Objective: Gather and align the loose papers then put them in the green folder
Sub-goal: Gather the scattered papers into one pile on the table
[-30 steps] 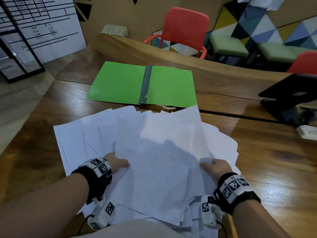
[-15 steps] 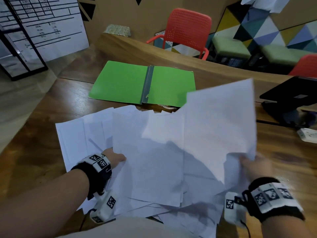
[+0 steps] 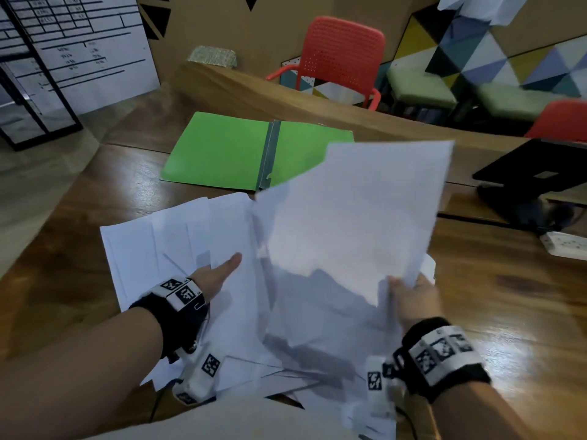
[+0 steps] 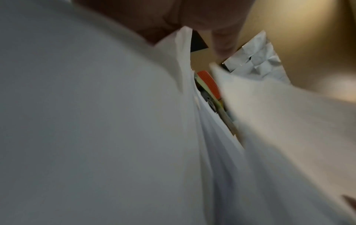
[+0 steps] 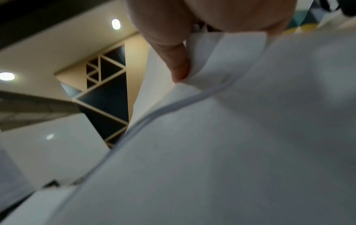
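Up goes the bunch of sheets (image 3: 355,217) in the right hand (image 3: 413,300), higher now than half a second ago and standing almost on end. Its thumb and fingers (image 5: 173,60) are clamped on the bottom corner of those sheets. The left hand (image 3: 216,274) has opened; before, it was tucked in at the pile's edge. Now its fingers lie straight and together, flat on the loose papers (image 3: 178,249), with the tips hidden under the lifted sheets.

Most papers are spread out messy on the bench (image 3: 495,312), under and beside the left fingers. The green folder (image 3: 222,154) lies open, well past the fingertips, with nothing in it that I can see.

So the job has only just started. Gathering is under way. Squaring the edges and putting the stack into the folder are still left to do.
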Demonstrator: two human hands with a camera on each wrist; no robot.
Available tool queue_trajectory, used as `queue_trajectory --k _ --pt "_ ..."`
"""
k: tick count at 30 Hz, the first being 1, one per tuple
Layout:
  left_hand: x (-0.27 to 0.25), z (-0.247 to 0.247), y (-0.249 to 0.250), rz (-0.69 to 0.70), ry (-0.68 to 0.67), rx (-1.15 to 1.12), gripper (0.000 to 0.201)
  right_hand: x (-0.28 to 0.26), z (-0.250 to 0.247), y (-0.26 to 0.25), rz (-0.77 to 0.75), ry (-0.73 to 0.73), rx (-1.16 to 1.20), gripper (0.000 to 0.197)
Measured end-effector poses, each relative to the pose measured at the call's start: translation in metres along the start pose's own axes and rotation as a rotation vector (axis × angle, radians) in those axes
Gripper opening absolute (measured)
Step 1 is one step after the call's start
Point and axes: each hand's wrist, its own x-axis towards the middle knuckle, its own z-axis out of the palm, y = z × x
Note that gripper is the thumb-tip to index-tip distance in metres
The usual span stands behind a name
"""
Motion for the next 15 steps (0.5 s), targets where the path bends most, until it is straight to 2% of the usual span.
queue_trajectory --k 2,3,4,5,6,8,10,12,14,15 --pt "-0.006 0.004 0.001 0.043 0.01 -0.03 0.104 -0.011 0.022 0.017 0.04 -0.188 -0.083 0.025" --pt "-0.011 0.008 0.001 0.068 0.0 -0.04 0.109 -0.016 0.032 0.023 0.036 -0.298 -0.155 0.028" --pt "-0.014 0.012 0.001 0.066 -0.007 -0.036 0.104 -0.021 0.04 0.027 0.032 -0.391 -0.232 0.033" --pt "-0.013 0.016 0.0 0.059 0.007 -0.012 0.089 -0.024 0.048 0.03 0.023 -0.443 -0.291 0.036" --pt "-0.012 0.019 -0.001 0.032 0.032 0.0 0.074 -0.027 0.053 0.03 0.013 -0.462 -0.33 0.038" --pt "-0.008 0.022 -0.003 -0.03 0.053 0.043 0.067 -0.031 0.062 0.027 -0.002 -0.461 -0.38 0.037" --pt "-0.002 0.019 -0.007 -0.144 0.02 0.108 0.082 -0.033 0.071 0.022 -0.012 -0.497 -0.432 0.036" --pt "0.002 0.012 -0.011 -0.187 0.002 0.179 0.096 -0.029 0.07 0.018 -0.021 -0.548 -0.442 0.038" --pt "0.007 0.003 -0.014 -0.182 0.064 0.192 0.085 -0.017 0.057 0.017 0.023 -0.45 -0.4 0.039" --pt "0.007 -0.001 -0.014 -0.171 0.09 0.224 0.076 -0.009 0.046 0.019 0.069 -0.328 -0.387 0.042"
